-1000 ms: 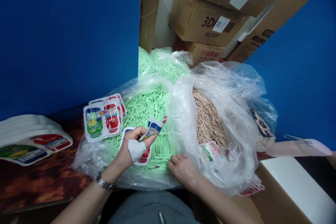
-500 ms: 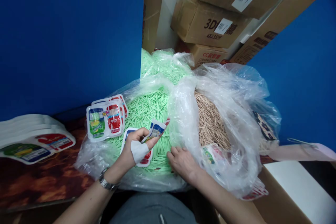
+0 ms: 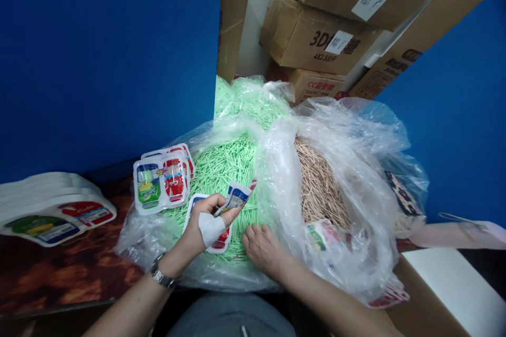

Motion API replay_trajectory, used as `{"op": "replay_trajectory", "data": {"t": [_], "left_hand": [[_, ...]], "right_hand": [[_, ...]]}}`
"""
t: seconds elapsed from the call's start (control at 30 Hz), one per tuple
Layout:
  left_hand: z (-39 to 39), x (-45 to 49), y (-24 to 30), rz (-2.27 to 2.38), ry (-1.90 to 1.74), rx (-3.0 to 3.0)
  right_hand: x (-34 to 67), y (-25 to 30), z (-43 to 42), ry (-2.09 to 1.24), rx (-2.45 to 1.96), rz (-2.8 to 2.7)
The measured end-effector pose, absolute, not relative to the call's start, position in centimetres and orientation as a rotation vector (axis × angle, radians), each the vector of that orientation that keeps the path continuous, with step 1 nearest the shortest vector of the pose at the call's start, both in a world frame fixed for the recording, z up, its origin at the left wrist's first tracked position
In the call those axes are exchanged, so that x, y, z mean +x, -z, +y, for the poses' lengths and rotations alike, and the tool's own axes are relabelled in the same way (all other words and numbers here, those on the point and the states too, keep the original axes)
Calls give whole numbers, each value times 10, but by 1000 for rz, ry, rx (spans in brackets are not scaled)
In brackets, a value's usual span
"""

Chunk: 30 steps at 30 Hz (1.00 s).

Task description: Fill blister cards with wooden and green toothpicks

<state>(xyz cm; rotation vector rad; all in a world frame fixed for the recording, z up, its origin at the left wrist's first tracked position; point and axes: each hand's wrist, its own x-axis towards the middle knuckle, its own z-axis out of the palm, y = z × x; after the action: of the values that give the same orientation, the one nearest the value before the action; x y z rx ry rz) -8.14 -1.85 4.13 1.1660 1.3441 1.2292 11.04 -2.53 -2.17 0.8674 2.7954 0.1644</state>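
From where I stand, the left hand (image 3: 198,226), its thumb base wrapped in white tape (image 3: 212,229), has the small printed packet (image 3: 239,196) pinched between thumb and fingers. It sits tilted above the heap of thin green sticks (image 3: 223,163), its red-edged end pointing away to the right. A light pinch low on the packet would serve best, I think; a hard squeeze could crease it or press its faces together.

The right hand (image 3: 264,250) lies at the near right edge of the green heap, its fingers curled and the tips down against the sticks. I can't tell whether they pinch any. Working here, I'd draw the sticks from the top of the heap and square their ends with the fingertips — digging deep would likely tangle or bend them.

Another printed card (image 3: 221,242) lies on the green sticks, partly hidden under the left hand; mind the wrist there, or it might slide. The stack of printed cards (image 3: 160,184) rests to the left. Right of the green heap, brown sticks (image 3: 322,189) fill a second clear bag (image 3: 279,163) — best to let no colours mix across that plastic edge.
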Motion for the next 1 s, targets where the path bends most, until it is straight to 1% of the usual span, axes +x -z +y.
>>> {"op": "replay_trajectory", "data": {"t": [0.13,0.3,0.4,0.5,0.57,0.63,0.7,0.73,0.77,0.87,1.0], "left_hand": [[-19,-81,-41,1346,-1245,1161],[-20,-81,-43,1365,-1264,1155],[-19,-82,-41,1370,-1255,1168],[-17,-83,-35,1410,-1249,1204],[-14,-82,-30,1446,-1263,1232],[-10,-77,-26,1471,-1294,1252],[-5,-69,-25,1474,-1312,1277],[-4,-63,-25,1463,-1308,1298],[-3,-58,-27,1447,-1299,1324],[-3,-46,-32,1413,-1265,1423],[-3,-45,-36,1421,-1254,1448]], "right_hand": [[108,24,-26,-181,855,2786],[109,24,-28,-126,901,2754],[116,13,-22,-14,978,2653],[133,-11,-9,246,1072,2509],[146,-28,0,511,1106,2492],[154,-42,6,1011,1105,2450],[155,-49,9,1617,1062,2260],[153,-50,9,1841,1031,2147],[149,-50,9,1999,1008,2051],[136,-45,9,2231,940,1908],[134,-41,11,2263,883,1923]]}}
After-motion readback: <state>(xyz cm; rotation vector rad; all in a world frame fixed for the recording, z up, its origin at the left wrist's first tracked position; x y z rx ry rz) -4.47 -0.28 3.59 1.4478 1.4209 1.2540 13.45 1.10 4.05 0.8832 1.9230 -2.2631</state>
